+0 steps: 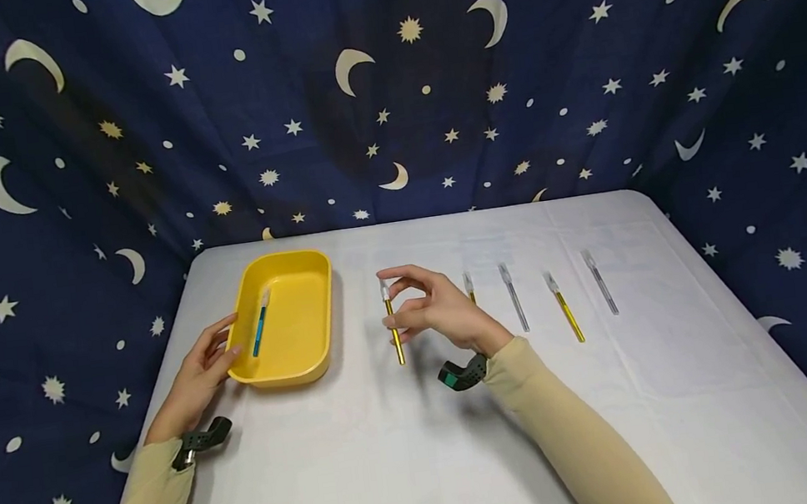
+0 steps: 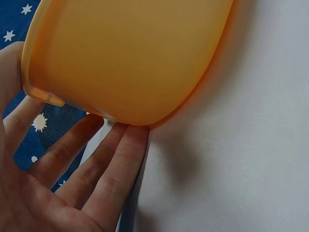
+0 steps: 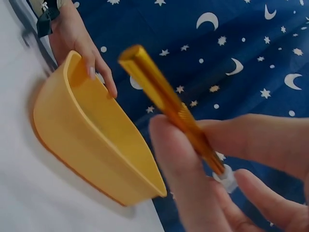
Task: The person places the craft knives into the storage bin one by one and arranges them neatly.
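My right hand [image 1: 448,309] pinches a gold craft knife [image 1: 396,337] with a clear cap, held above the table just right of the yellow tray [image 1: 300,370]. In the right wrist view the gold knife [image 3: 159,89] lies between thumb and fingers, its capped end [image 3: 226,179] lowest in the picture. At the tray's left side, my left hand [image 1: 196,382] holds the rim, thumb at the near corner. The left wrist view has the left hand's fingers [image 2: 113,181] against the tray wall [image 2: 140,108]. A blue knife [image 1: 260,333] lies inside the tray.
Right of my right hand, several capped knives lie apart on the white table [image 1: 370,475]: a silver one [image 1: 517,305], a gold one [image 1: 568,312], another silver one [image 1: 604,288], and a gold one [image 1: 469,284] partly behind that hand. A star-patterned curtain [image 1: 417,57] surrounds the table.
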Demonstrator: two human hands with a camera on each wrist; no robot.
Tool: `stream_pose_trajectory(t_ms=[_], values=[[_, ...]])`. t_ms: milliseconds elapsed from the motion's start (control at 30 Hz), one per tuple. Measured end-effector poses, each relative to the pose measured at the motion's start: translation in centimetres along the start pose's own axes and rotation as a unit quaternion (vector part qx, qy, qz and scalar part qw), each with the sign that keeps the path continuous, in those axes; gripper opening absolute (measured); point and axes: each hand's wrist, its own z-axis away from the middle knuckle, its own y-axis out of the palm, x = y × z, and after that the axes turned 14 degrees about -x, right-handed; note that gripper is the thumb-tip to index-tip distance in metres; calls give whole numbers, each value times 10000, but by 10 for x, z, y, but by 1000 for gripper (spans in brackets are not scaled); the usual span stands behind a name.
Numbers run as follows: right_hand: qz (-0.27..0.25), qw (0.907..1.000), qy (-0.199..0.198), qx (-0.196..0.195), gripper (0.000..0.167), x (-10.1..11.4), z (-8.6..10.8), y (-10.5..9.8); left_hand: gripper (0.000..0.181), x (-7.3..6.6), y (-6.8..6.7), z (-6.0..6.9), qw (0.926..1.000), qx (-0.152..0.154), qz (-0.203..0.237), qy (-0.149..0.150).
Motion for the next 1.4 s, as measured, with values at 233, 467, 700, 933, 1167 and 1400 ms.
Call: stream_pose_trajectory(t_ms=[233, 467, 700, 933, 1167, 1400], values=[[-338, 9990, -210, -192, 71, -1, -13, 27, 68, -1, -1, -1, 10000, 52, 53, 62], [-464, 9980, -367, -214, 69, -2, -31, 53, 69, 1, 0, -2, 10000, 34, 46, 19], [-491, 9976, -383, -298, 70, 3, -53, 79, 67, 0, 1, -2, 9999, -1, 104, 75], [-648, 9964, -415, -347, 71, 3, -78, 103, 65, -1, 1, -1, 9999, 10, 141, 100], [-679, 9957, -229, -588, 71, -1, -96, 124, 66, -3, 1, -1, 9999, -7, 152, -11], [-620, 9957, -22, -689, 70, -7, -112, 147, 67, -2, 1, -3, 9999, -13, 134, -66]])
